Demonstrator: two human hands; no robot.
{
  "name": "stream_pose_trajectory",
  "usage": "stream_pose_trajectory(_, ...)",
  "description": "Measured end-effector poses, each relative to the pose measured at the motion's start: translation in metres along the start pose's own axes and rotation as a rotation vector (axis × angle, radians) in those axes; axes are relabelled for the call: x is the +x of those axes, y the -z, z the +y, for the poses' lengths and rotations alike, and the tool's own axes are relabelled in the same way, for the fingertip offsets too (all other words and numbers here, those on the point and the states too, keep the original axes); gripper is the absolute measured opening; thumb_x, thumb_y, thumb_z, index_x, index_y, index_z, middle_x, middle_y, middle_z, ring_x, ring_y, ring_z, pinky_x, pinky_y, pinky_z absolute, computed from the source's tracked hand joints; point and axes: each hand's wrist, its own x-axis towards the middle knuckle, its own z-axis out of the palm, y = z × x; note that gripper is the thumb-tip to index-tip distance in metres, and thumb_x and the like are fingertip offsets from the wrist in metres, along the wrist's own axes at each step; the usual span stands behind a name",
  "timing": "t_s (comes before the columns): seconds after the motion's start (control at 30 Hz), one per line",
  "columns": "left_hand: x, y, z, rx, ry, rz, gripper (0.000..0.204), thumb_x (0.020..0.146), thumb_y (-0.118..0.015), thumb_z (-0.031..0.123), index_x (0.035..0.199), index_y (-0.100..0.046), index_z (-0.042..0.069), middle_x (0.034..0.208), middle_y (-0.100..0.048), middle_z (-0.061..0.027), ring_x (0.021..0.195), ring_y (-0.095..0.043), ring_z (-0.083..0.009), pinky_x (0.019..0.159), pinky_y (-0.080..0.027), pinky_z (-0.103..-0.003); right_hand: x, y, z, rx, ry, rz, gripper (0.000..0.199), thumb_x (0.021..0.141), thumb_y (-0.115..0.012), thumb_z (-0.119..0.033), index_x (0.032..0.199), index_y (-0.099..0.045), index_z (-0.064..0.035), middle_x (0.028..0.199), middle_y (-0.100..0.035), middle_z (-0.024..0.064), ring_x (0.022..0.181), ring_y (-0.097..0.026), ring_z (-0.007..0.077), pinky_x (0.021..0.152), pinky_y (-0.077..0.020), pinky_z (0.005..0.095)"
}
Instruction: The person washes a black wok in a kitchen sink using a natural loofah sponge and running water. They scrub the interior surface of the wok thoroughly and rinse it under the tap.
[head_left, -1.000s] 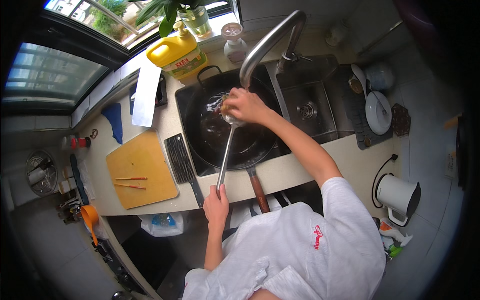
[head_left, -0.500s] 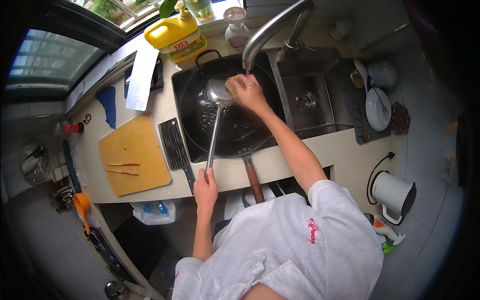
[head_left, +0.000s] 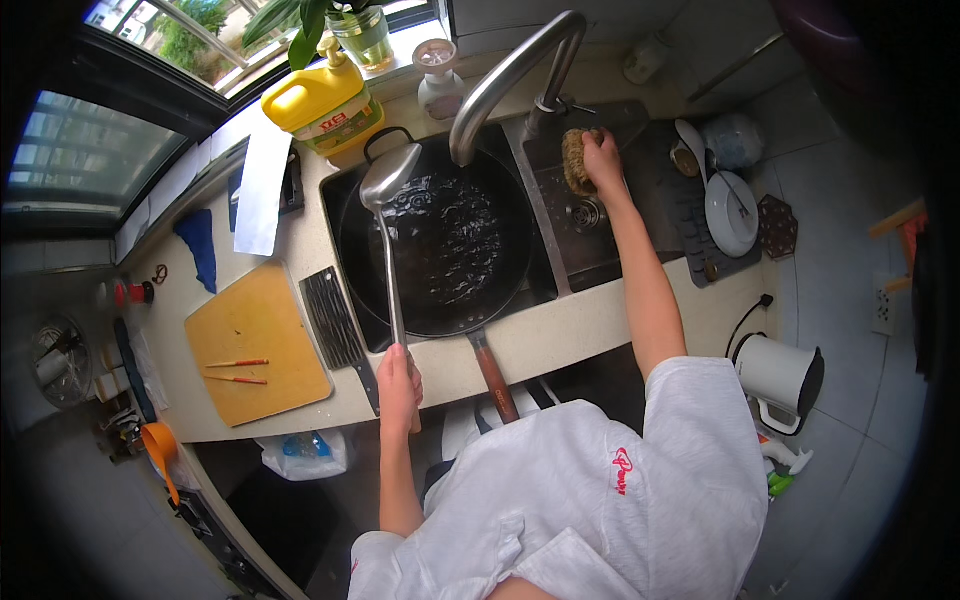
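My left hand (head_left: 398, 388) is closed around the handle of a metal wok spatula (head_left: 392, 178). The spatula's head is lifted over the upper left of a large black wok (head_left: 512, 190), which sits in the left sink basin with rippling water inside. A brown scrubbing pad, maybe loofah (head_left: 576, 162), is gripped in my right hand (head_left: 604, 166). That hand is over the right sink basin (head_left: 555, 185), above its drain. The wok's wooden handle (head_left: 492, 380) points toward me, past the counter edge.
A curved faucet (head_left: 490, 95) arches above the wok. Left of the sink lie a cleaver (head_left: 330, 318) and a cutting board (head_left: 250, 335) with chopsticks. Behind stand a yellow detergent jug (head_left: 318, 105) and a soap pump (head_left: 438, 85). A drying mat at right holds a white bowl (head_left: 732, 220).
My right hand has moved the pad away from the spatula's head, rightward over the other basin. The spatula has shifted left and its head has turned. The whole view has shifted slightly.
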Motion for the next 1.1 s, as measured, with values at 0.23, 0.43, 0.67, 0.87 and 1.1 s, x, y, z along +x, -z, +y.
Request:
stream_pose_trajectory(0.23,-0.013,-0.005,-0.022,0.04,0.106,-0.107,0.038,0.103,-0.036,0.039,0.076,-0.04,0.012,0.054,-0.034,0.004,0.04,-0.031,-0.0049,0.034,-0.027,-0.022,0.044,-0.01,-0.03,-0.211,0.5,-0.259,0.035,0.09,-0.045,-0.02,0.114,-0.061,-0.001,0.109,-0.062,0.0277,0.105,-0.057,0.0441,0.09,-0.0463,0.049)
stream_pose_trajectory(0.43,-0.019,-0.008,-0.026,0.11,0.151,-0.147,0.036,0.104,-0.036,0.037,0.077,-0.04,0.013,0.055,-0.035,0.0046,0.041,-0.032,-0.0048,0.036,-0.028,-0.022,0.035,0.013,-0.014,-0.101,0.598,0.236,0.029,0.092,-0.046,-0.019,0.108,-0.061,-0.0012,0.104,-0.061,0.0292,0.099,-0.058,0.0435,0.085,-0.047,0.0508)
stream_pose_trajectory(0.67,-0.018,-0.018,-0.024,0.036,0.165,-0.177,0.038,0.103,-0.037,0.041,0.079,-0.042,0.013,0.055,-0.036,0.0032,0.041,-0.032,-0.0055,0.036,-0.027,-0.022,0.035,0.014,-0.018,-0.359,0.38,-0.346,0.033,0.091,-0.05,-0.027,0.105,-0.064,-0.0005,0.1,-0.065,0.0248,0.099,-0.06,0.0437,0.085,-0.0481,0.048)
stream_pose_trajectory(0.87,-0.026,-0.018,-0.016,-0.012,0.169,-0.146,0.041,0.103,-0.036,0.045,0.081,-0.043,0.011,0.055,-0.036,0.0025,0.041,-0.032,-0.0061,0.036,-0.028,-0.023,-0.064,-0.013,-0.04,-0.246,0.492,-0.353,0.029,0.088,-0.054,-0.032,0.105,-0.06,-0.0085,0.108,-0.063,0.0179,0.097,-0.06,0.0435,0.083,-0.0495,0.0509)
stream_pose_trajectory(1.1,-0.042,0.001,-0.017,-0.062,0.189,-0.081,0.044,0.102,-0.033,0.048,0.08,-0.043,0.011,0.055,-0.035,0.0024,0.041,-0.032,-0.0067,0.037,-0.027,-0.023,0.025,0.046,-0.039,-0.284,0.283,0.129,0.038,0.086,-0.061,-0.036,0.112,-0.061,-0.0082,0.102,-0.062,0.0233,0.104,-0.058,0.0409,0.087,-0.047,0.0482)
